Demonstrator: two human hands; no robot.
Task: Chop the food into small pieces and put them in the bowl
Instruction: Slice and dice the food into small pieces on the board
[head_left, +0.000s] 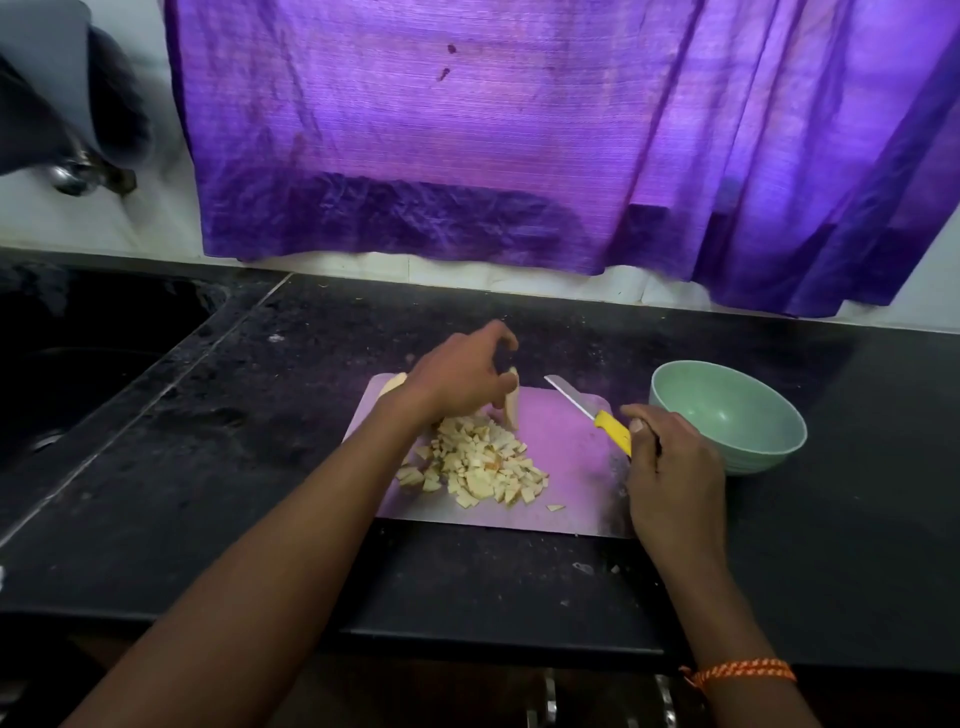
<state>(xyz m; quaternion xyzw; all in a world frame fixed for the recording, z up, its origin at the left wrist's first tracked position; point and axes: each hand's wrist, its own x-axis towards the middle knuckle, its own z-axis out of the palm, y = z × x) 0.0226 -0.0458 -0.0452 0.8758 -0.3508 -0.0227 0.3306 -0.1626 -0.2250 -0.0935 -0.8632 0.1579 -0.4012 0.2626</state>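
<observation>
Currently left hand (462, 376) fingers pinch pale fruit slice (513, 399) upright at back of pinkish flat cutting board (566, 441). Right hand (670, 467) grips yellow-handled knife (597, 413), blade pointing toward slice. We've diced pile (478, 467) nearer us; pale green bowl (727, 415) right, on black table (260, 415).

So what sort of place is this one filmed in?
Most likely a home kitchen: a dark stone counter with a sunken sink, a tap at the wall, and a cutting board with chopped food.

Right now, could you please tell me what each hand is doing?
Left hand: holding an uncut apple slice upright on the cutting board.
Right hand: gripping the yellow-handled knife.
</observation>
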